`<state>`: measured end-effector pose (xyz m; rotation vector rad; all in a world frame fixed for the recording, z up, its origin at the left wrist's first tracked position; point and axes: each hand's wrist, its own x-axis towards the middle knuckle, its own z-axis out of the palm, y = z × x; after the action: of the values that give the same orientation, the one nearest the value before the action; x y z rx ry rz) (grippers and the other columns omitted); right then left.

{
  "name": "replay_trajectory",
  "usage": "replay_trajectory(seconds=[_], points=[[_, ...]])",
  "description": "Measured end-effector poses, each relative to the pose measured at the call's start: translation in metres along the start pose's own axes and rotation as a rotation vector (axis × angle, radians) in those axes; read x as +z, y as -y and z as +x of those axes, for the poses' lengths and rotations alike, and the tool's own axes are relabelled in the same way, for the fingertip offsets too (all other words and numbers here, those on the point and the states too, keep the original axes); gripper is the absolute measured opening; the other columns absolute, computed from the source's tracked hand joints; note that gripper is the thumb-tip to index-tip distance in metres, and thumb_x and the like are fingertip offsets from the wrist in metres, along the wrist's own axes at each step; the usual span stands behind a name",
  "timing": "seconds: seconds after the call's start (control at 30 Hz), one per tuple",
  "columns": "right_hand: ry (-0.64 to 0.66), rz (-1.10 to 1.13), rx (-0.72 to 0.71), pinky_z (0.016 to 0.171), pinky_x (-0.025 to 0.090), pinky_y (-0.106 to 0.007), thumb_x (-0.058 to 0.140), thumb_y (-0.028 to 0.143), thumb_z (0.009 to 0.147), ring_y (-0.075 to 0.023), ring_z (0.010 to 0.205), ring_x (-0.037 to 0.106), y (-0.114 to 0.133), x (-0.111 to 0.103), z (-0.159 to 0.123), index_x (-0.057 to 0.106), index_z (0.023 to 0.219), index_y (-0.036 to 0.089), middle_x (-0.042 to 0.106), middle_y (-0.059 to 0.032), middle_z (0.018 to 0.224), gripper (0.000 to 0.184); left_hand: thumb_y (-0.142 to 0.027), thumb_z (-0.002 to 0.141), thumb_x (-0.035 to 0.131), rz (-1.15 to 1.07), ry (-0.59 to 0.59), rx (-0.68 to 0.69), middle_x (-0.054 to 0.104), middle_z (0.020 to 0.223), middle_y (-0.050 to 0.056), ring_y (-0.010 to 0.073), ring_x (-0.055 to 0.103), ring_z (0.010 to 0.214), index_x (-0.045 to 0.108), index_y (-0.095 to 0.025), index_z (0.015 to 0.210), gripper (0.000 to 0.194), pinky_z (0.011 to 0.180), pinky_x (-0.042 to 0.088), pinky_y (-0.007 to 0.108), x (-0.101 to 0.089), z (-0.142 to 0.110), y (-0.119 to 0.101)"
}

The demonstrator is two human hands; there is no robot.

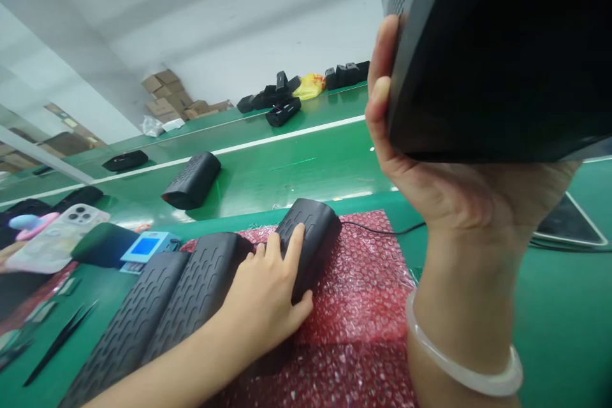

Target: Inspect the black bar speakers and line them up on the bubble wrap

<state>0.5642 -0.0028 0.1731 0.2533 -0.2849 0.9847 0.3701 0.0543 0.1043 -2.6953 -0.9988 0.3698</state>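
My left hand (pixel 268 287) lies with spread fingers on a black speaker-like unit (pixel 318 229), its thumb along the near side. The unit rests on red bubble wrap (pixel 354 274), and a thin cable (pixel 382 231) runs right from near it. My right hand (pixel 449 197), with a pale bangle on the wrist, grips a large black box-shaped unit (pixel 497 64) raised close to the camera. A perforated strip shows on its left side; its far side is out of frame. Left of my left hand lie two wave-textured black units (pixel 196 293) (pixel 148 299), side by side.
Black tweezers (pixel 60 341), a small blue-screened meter (pixel 146 247) and a phone (pixel 60 239) touched by another person's hand are at left. Behind, a green conveyor belt (pixel 287 153) carries black units (pixel 194 180). A dark tablet-like panel (pixel 571 220) lies right; cartons (pixel 167 92) stand far back.
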Motion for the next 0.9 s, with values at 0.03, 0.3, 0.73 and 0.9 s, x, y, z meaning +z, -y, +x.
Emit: replay_trajectory(seconds=[0.03,0.3,0.73,0.9], points=[[-0.002,0.021,-0.001,0.074,0.051,-0.05,0.012,0.073,0.079,-0.034,0.123,0.046,0.0,-0.001,0.0,0.037,0.144,0.016,0.046,-0.0178,0.133,0.089,-0.034,0.084,0.049,0.002,0.001,0.006,0.045,0.125,0.024,0.0331,0.063,0.094,0.019,-0.012,0.148,0.075,0.075,0.054,0.043,0.001,0.0,0.001],[0.002,0.141,0.06,0.088,0.043,-0.057,0.026,0.062,0.08,-0.0344,0.13,0.038,0.001,-0.007,0.004,0.037,0.144,0.017,0.043,-0.0178,0.137,0.079,-0.036,0.079,0.053,0.006,-0.039,0.04,0.046,0.122,0.025,0.0307,0.064,0.088,0.03,-0.013,0.146,0.074,0.071,0.054,0.042,-0.002,-0.003,0.005],[-0.122,-0.1,0.009,0.068,0.054,-0.047,0.017,0.076,0.08,-0.0342,0.119,0.05,-0.014,-0.014,0.015,0.052,0.129,0.019,0.054,-0.0115,0.124,0.083,-0.037,0.07,0.056,-0.083,0.068,-0.002,0.045,0.12,0.026,0.0331,0.065,0.078,0.001,-0.018,0.151,0.1,0.069,0.053,0.044,-0.001,0.017,0.004],[0.028,-0.014,0.139,0.08,0.056,-0.041,0.03,0.069,0.085,-0.0221,0.098,0.061,-0.019,-0.029,0.021,0.063,0.092,0.018,0.063,-0.0038,0.106,0.062,-0.023,0.068,0.051,-0.004,0.057,-0.015,0.049,0.118,0.029,0.0299,0.066,0.069,0.009,-0.013,0.15,0.093,0.061,0.054,0.04,-0.007,0.021,-0.007]])
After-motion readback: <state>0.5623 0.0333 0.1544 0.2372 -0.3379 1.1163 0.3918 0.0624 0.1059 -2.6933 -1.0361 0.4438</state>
